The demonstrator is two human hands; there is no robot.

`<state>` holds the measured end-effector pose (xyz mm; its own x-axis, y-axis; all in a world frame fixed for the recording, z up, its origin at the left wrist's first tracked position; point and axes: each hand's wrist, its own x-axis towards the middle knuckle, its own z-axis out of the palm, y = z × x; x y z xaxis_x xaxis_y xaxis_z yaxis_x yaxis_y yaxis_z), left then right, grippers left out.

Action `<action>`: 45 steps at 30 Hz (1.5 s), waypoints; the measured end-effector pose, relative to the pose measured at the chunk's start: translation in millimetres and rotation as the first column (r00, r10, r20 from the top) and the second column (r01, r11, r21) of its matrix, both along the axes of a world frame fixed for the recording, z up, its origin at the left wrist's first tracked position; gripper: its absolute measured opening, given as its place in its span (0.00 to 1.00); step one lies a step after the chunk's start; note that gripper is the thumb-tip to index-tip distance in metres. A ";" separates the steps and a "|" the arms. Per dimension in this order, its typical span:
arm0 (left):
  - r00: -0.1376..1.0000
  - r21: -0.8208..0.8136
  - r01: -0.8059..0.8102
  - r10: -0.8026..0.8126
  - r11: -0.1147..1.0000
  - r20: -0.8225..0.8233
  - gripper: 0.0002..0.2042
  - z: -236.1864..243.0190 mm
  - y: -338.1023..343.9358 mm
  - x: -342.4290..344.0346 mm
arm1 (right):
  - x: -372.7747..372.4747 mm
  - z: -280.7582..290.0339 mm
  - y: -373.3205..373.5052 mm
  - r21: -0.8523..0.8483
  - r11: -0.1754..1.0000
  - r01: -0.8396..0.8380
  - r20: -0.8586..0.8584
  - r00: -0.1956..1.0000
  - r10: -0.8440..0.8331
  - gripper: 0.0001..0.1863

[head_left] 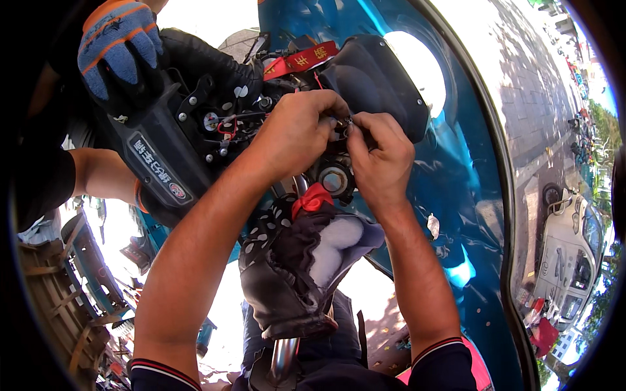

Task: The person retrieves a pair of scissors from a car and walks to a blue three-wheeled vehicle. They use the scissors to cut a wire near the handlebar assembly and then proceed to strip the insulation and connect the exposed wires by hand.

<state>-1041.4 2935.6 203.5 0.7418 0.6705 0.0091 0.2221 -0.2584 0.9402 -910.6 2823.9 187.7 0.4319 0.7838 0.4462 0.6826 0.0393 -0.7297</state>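
Steadily now, in the head view: your left hand (297,133) and right hand (383,153) pinch a small metallic fitting (348,124) just beyond the round black-rimmed socket (334,180). Best brace one side, work the other gently. Fingertips obscure its pointing direction and long axis.
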 end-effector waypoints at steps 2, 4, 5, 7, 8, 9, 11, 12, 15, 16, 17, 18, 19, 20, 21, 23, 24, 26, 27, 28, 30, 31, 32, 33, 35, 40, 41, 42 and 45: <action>1.000 -0.005 0.008 -0.008 1.000 -0.009 0.08 1.7 0.9 -0.2 | 1.1 0.2 0.9 0.005 1.000 -0.006 0.034 0.999 0.006 0.07; 1.000 -0.016 0.005 -0.005 1.000 -0.011 0.08 1.1 0.8 0.3 | 1.1 -0.8 1.6 0.007 1.000 -0.004 0.030 1.000 0.004 0.07; 1.000 -0.025 -0.003 0.003 1.000 -0.010 0.07 0.0 0.2 0.7 | 1.0 -0.9 1.7 0.002 1.000 -0.002 0.021 1.000 0.001 0.07; 1.000 -0.030 -0.011 0.010 0.999 -0.016 0.07 -0.6 -0.4 1.0 | -1.1 -0.5 0.9 -0.026 1.000 0.012 -0.057 0.998 -0.013 0.08; 1.000 -0.027 -0.011 0.011 1.000 -0.024 0.07 -0.4 -0.5 0.9 | -2.8 -0.2 0.5 -0.040 0.999 0.019 -0.109 0.994 -0.023 0.08; 0.999 -0.023 -0.012 0.011 1.000 -0.032 0.07 -0.3 -0.6 0.7 | -5.3 0.7 -0.4 -0.054 0.998 0.026 -0.184 0.982 -0.036 0.08; 1.000 -0.023 -0.014 0.013 1.000 -0.027 0.08 -0.3 -1.3 1.6 | -6.5 2.2 -2.2 -0.090 0.995 0.037 -0.255 0.965 -0.059 0.09; 1.000 -0.022 -0.015 0.014 1.000 -0.025 0.08 -0.3 -1.5 1.9 | -6.5 2.6 -2.8 -0.110 0.993 0.040 -0.254 0.965 -0.067 0.10; 0.999 0.016 -0.006 0.007 1.000 -0.037 0.08 -0.3 -1.3 2.5 | -9.9 4.5 -4.6 -0.130 0.991 0.038 -0.276 0.958 -0.073 0.11; 0.999 0.014 -0.003 0.004 1.000 -0.040 0.08 0.3 -0.5 2.3 | -10.1 5.3 -4.6 -0.142 0.989 0.034 -0.289 0.955 -0.074 0.11; 0.999 0.013 -0.001 0.001 1.000 -0.044 0.08 1.1 0.3 2.2 | -10.2 6.0 -4.4 -0.154 0.988 0.028 -0.301 0.951 -0.074 0.11; 0.999 0.011 0.002 -0.002 1.000 -0.047 0.08 1.5 0.8 2.1 | -8.5 6.1 -4.4 -0.178 0.984 0.020 -0.316 0.946 -0.076 0.10; 0.999 0.008 0.001 0.000 1.000 -0.052 0.08 1.4 0.8 2.3 | -8.2 6.2 -4.0 -0.184 0.983 0.019 -0.330 0.941 -0.080 0.10; 0.998 0.004 -0.001 0.001 1.000 -0.057 0.08 1.2 0.6 2.7 | -8.0 6.4 -3.8 -0.192 0.981 0.019 -0.343 0.936 -0.085 0.10; 0.998 0.001 -0.003 0.003 1.000 -0.062 0.08 1.2 0.4 2.9 | -9.0 7.2 -3.0 -0.185 0.982 0.026 -0.352 0.932 -0.091 0.10; 0.998 0.005 -0.012 0.012 1.000 -0.061 0.08 1.1 -0.2 3.3 | -9.9 7.0 -2.7 -0.167 0.985 0.041 -0.331 0.939 -0.096 0.10; 0.998 0.007 -0.017 0.017 1.000 -0.060 0.08 1.1 -0.6 3.5 | -10.0 6.4 -2.9 -0.156 0.987 0.048 -0.301 0.949 -0.094 0.10; 0.998 0.038 -0.018 0.020 0.999 -0.054 0.07 0.7 -0.7 2.9 | -11.0 7.4 -2.2 -0.147 0.988 0.056 -0.242 0.966 -0.090 0.10; 0.998 0.053 -0.019 0.022 0.998 -0.051 0.07 0.4 -0.7 2.6 | -11.7 10.5 -1.3 -0.150 0.987 0.058 -0.212 0.973 -0.089 0.10; 0.999 0.039 -0.020 0.021 0.999 -0.044 0.07 0.5 -0.5 1.9 | -12.4 11.5 -0.8 -0.144 0.988 0.056 -0.184 0.979 -0.082 0.10; 0.999 0.012 -0.020 0.020 1.000 -0.029 0.07 0.8 -0.1 1.0 | -13.5 12.1 -0.5 -0.128 0.990 0.050 -0.127 0.990 -0.066 0.10; 0.999 0.010 -0.016 0.016 1.000 -0.039 0.07 1.7 0.3 1.4 | -12.8 11.7 -0.4 -0.125 0.991 0.049 -0.106 0.992 -0.062 0.10; 0.999 0.007 -0.011 0.012 1.000 -0.049 0.07 2.6 0.8 1.8 | -11.9 11.2 -0.2 -0.121 0.991 0.047 -0.085 0.995 -0.058 0.10; 0.998 0.004 -0.007 0.007 1.000 -0.059 0.08 3.5 1.2 2.4 | -9.3 9.0 0.3 -0.125 0.991 0.050 -0.073 0.996 -0.059 0.10; 0.997 0.028 -0.008 0.010 1.000 -0.070 0.08 3.0 1.9 2.9 | -10.9 10.8 1.4 -0.133 0.990 0.046 -0.041 0.998 -0.052 0.09; 0.996 0.083 -0.006 0.013 0.997 -0.093 0.09 0.3 5.0 3.7 | -14.1 18.9 0.2 -0.163 0.986 0.039 0.012 0.999 -0.038 0.09; 0.994 0.076 -0.011 0.020 0.997 -0.112 0.09 1.9 5.4 4.1 | -14.6 20.5 0.5 -0.180 0.983 0.037 -0.001 0.999 -0.038 0.09; 0.991 0.070 -0.018 0.027 0.997 -0.131 0.10 2.9 5.8 4.5 | -15.3 25.4 0.9 -0.211 0.977 0.032 -0.035 0.999 -0.041 0.09; 0.990 0.048 -0.033 0.039 0.998 -0.138 0.10 5.1 6.9 8.1 | -9.4 20.8 -1.0 -0.170 0.985 -0.009 -0.069 0.998 -0.003 0.09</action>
